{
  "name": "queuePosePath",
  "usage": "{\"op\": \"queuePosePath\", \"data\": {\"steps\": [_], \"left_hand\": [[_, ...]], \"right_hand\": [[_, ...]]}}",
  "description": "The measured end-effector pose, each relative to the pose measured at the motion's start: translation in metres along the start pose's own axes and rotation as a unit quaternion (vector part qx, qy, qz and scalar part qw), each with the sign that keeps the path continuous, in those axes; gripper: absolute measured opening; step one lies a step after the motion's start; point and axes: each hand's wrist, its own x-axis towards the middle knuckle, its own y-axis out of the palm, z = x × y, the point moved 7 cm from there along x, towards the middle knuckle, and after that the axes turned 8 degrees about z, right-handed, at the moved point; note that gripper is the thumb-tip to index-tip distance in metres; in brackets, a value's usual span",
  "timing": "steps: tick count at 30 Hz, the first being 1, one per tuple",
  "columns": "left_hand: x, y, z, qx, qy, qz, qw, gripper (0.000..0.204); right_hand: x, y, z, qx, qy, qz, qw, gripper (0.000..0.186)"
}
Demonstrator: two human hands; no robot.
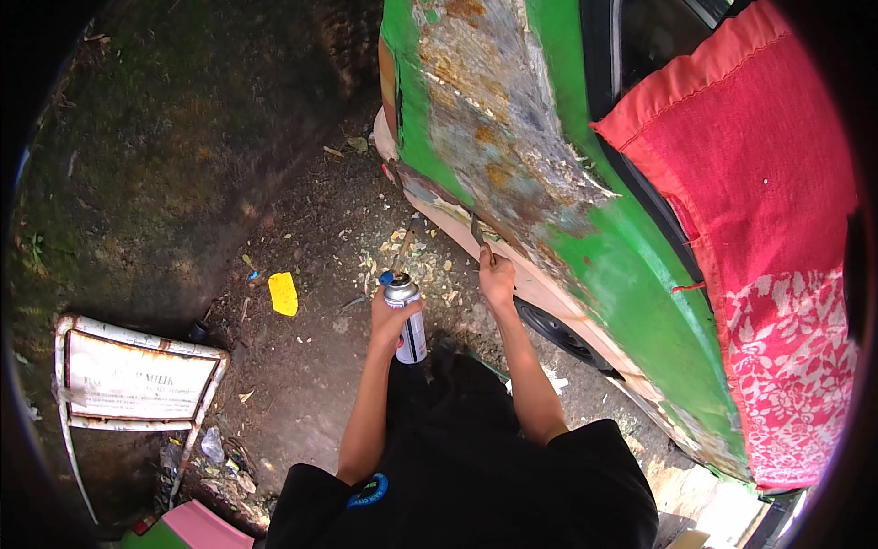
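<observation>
My left hand [386,318] is wrapped round a gas canister [414,342] with a silver top. A blowtorch head [395,277] with a blue part sits on it, its thin nozzle pointing away from me toward the car; I cannot make out a flame. In my right hand [496,276] is a narrow flat scraper [476,229], its blade up against the lower body of a green car [654,261]. Paint is stripped from a large patch [498,119] of the car, leaving grey and rusty brown metal. The lower strip [457,222] is pale pink.
Paint flakes [439,265] lie on the dirt ground below the car. A red patterned cloth [732,183] hangs over the car at right. At left stand a rusty white metal frame [142,375] and, nearer, a pink and green panel [208,526]. A yellow scrap [283,294] lies between.
</observation>
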Motion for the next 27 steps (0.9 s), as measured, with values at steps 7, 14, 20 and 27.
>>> {"op": "queuePosePath", "data": {"steps": [7, 14, 20, 27], "left_hand": [[-0.01, -0.003, 0.005, 0.03, -0.005, -0.01, 0.999, 0.055], [-0.012, -0.002, 0.003, 0.028, 0.021, -0.016, 0.999, 0.051], [-0.011, -0.008, 0.012, 0.022, 0.008, -0.028, 0.999, 0.057], [-0.01, 0.0, 0.014, 0.003, -0.005, 0.001, 1.0, 0.06]], "right_hand": [[-0.007, -0.002, 0.013, -0.067, -0.01, 0.021, 0.997, 0.049], [0.012, 0.002, -0.007, 0.02, -0.008, 0.027, 0.999, 0.048], [-0.001, 0.005, -0.013, 0.037, 0.034, 0.055, 0.997, 0.048], [0.007, 0.008, -0.016, 0.04, 0.012, 0.043, 0.998, 0.045]]}}
